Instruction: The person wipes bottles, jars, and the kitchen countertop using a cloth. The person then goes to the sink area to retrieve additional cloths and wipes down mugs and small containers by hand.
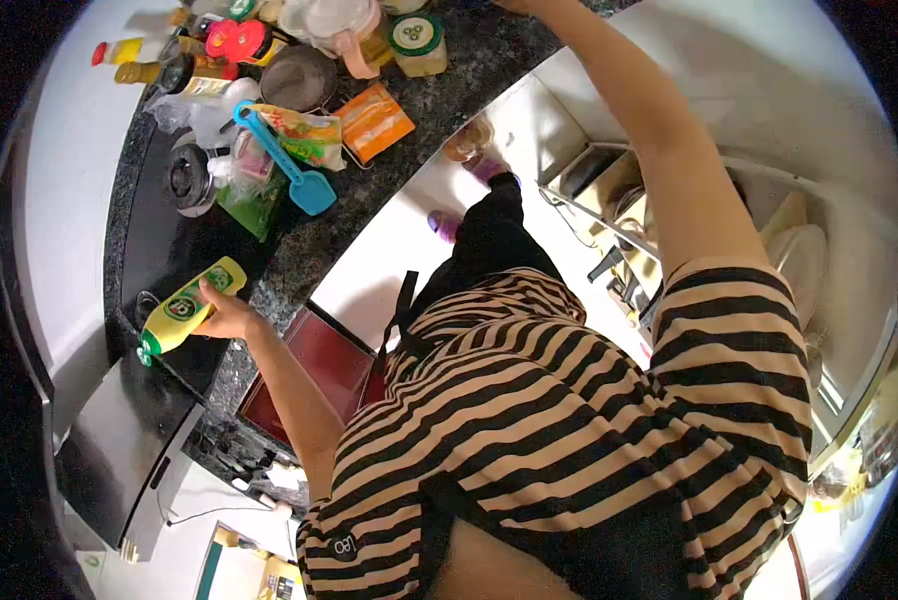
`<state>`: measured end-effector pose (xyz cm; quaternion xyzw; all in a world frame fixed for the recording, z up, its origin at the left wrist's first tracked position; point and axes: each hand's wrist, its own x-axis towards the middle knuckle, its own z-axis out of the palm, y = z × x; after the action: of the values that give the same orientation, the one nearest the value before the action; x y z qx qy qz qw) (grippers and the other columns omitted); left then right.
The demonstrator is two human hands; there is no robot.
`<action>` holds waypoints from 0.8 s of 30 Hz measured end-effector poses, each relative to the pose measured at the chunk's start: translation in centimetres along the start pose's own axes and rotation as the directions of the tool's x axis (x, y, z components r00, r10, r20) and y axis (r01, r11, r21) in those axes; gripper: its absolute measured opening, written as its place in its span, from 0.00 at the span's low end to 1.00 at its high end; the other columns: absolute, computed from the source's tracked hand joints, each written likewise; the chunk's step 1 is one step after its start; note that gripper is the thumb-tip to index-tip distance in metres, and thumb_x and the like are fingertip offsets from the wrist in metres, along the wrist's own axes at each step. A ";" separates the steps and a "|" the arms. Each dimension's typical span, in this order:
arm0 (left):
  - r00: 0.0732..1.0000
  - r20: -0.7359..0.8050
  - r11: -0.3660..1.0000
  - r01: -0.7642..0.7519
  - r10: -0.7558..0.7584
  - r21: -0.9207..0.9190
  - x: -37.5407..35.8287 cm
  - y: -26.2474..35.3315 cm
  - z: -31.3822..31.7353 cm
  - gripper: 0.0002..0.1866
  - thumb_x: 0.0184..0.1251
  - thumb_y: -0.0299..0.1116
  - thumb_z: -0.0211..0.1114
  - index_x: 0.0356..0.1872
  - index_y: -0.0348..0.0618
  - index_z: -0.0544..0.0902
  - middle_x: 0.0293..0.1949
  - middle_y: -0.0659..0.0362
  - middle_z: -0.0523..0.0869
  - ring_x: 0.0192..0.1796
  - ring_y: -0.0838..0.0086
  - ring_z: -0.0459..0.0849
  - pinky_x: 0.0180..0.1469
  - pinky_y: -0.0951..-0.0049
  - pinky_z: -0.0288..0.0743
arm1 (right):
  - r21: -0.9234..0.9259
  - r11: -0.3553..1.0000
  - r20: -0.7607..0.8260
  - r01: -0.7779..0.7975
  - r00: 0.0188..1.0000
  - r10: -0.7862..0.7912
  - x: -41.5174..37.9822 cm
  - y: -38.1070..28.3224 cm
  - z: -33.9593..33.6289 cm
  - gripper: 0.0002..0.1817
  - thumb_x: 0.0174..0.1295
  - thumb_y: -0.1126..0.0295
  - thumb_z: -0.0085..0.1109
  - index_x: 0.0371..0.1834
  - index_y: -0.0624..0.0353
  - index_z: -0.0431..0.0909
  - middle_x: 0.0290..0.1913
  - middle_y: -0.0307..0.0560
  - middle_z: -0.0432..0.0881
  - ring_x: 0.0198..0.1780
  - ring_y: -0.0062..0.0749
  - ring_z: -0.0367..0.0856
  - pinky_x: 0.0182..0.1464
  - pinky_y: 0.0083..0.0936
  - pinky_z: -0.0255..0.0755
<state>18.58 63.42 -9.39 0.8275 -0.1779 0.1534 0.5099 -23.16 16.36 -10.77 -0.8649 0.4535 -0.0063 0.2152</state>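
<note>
Hold the yellow bottle (181, 308) over the desk (307, 242), left hand (229, 317) closed around its middle; squeeze lightly and steer clear of the green packet (253, 212). Cannot tell the right hand's (517, 4) finger opening at the frame edge.

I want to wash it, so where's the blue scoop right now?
In the head view's upper left, the blue scoop lies on the counter, between the orange packet and the green bag.
</note>
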 end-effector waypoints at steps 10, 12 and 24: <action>0.990 0.140 0.993 0.026 -0.009 -0.119 -0.2 -2.1 -1.2 0.40 0.60 0.30 0.77 0.67 0.28 0.61 0.63 0.40 0.76 0.59 0.58 0.82 0.61 0.59 0.82 | -0.448 0.878 -0.094 0.171 0.967 -0.236 -5.6 2.5 7.3 0.19 0.59 0.70 0.61 0.54 0.54 0.84 0.59 0.48 0.79 0.61 0.45 0.75 0.62 0.38 0.68; 0.986 0.164 0.975 0.070 -0.036 -0.209 -0.3 -2.9 -0.9 0.40 0.60 0.30 0.77 0.67 0.28 0.61 0.65 0.40 0.74 0.60 0.60 0.81 0.61 0.59 0.81 | -0.465 0.855 -0.293 0.230 0.871 -0.394 -6.7 2.6 8.5 0.15 0.60 0.71 0.52 0.47 0.53 0.86 0.51 0.52 0.79 0.51 0.49 0.76 0.56 0.40 0.75; 0.995 0.047 0.994 0.085 -0.089 0.074 -10.2 -0.9 -4.7 0.25 0.73 0.35 0.66 0.63 0.35 0.66 0.47 0.54 0.70 0.47 0.68 0.70 0.49 0.64 0.71 | 0.140 0.988 -0.688 0.068 0.724 0.048 -3.1 3.4 1.3 0.20 0.64 0.68 0.61 0.60 0.58 0.78 0.56 0.54 0.81 0.57 0.54 0.79 0.58 0.44 0.74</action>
<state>9.58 69.44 -12.53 0.8559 -0.1488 0.1164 0.4814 -27.35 17.59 -12.68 -0.7836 0.4942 -0.3635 0.0979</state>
